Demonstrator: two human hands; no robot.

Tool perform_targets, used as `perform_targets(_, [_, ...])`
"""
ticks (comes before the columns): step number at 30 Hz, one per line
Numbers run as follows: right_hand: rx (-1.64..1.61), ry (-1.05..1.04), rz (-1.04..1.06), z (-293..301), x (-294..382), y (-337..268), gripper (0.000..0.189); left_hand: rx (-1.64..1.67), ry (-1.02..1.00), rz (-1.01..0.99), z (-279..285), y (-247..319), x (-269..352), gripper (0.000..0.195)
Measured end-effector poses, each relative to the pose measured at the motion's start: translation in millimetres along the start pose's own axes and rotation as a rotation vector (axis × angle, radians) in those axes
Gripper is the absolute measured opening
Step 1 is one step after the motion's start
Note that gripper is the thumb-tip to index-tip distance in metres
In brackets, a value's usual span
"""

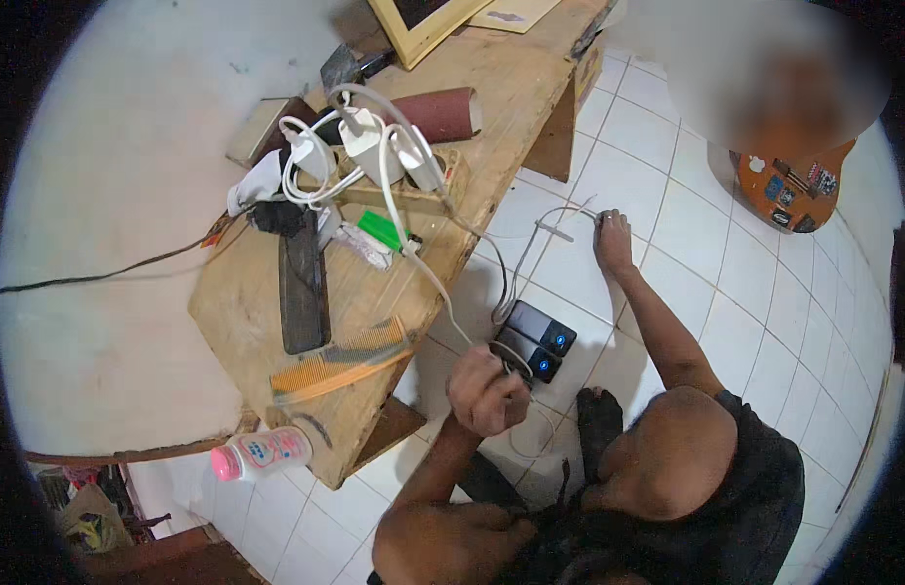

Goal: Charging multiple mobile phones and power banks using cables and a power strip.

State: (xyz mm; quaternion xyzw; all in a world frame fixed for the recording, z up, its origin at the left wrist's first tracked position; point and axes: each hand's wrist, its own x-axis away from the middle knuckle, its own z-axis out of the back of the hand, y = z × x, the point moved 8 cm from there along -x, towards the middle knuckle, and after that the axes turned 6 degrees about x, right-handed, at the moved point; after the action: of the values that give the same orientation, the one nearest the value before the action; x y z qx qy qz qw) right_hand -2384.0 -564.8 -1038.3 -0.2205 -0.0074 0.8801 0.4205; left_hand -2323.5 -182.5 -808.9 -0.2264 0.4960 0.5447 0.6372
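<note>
My left hand (489,391) is closed around a white charging cable (430,274) that comes down from the power strip, with a loop of it beside my fingers. My right hand (613,241) is low over the tiled floor, its fingers on a thin grey cable (529,248). Between my hands, two smartphones (540,333) lie side by side on the floor, each showing a blue round symbol. Several white chargers (368,139) sit in the wooden power strip (452,175) on the table. Part of the cable by my left hand is hidden by my fingers.
The wooden table (240,322) holds an orange comb (339,362), a dark oblong object (302,292), a green lighter (379,230) and a dark red cylinder (441,115). A pink-capped bottle (266,453) is at its near corner. A stickered guitar body (789,190) stands at upper right.
</note>
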Motion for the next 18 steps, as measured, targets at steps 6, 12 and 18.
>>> perform_targets(6, [-0.077, 0.066, 0.056, 7.1, 13.7, -0.8, 0.018, -0.134, 0.003, 0.339, 27.5, -22.3, -156.9, 0.072])
perform_targets(12, [-0.054, -0.007, 0.039, 2.7, 16.4, 4.3, 0.016, -0.470, -0.222, 0.282, 42.3, -69.7, -214.9, 0.079])
perform_targets(18, [-0.151, 0.023, 0.005, 14.1, 18.6, 5.4, 0.012, -0.491, -0.285, 0.240, 41.0, -88.6, -204.3, 0.080])
